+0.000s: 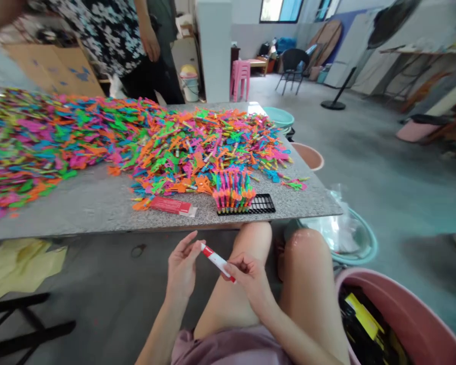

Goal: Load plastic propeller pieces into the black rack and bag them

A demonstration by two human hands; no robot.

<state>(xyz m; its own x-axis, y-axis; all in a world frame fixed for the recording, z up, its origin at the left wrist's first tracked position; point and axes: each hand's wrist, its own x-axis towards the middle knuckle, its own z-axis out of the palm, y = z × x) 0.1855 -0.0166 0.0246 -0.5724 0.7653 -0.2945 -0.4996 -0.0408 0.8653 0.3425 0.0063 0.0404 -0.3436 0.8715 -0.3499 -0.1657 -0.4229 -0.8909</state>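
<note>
Above my lap I hold a narrow red-and-white carton (217,261), tilted down to the right. My left hand (183,263) pinches its upper left end between thumb and fingers. Around its lower right end are the fingers of my right hand (247,276). Straight ahead on the table, a black slotted rack (264,204) carries tight rows of small colourful plastic pieces (233,190) standing upright. Left of the rack lies a flat red packet (171,205) with a whitish end.
A long heap of colourful plastic pieces (190,142) covers much of the speckled table (95,203). Across it stands another person (110,40). To my right are a pink tub (399,294) with dark and yellow things and a green basin (370,238) with clear bags.
</note>
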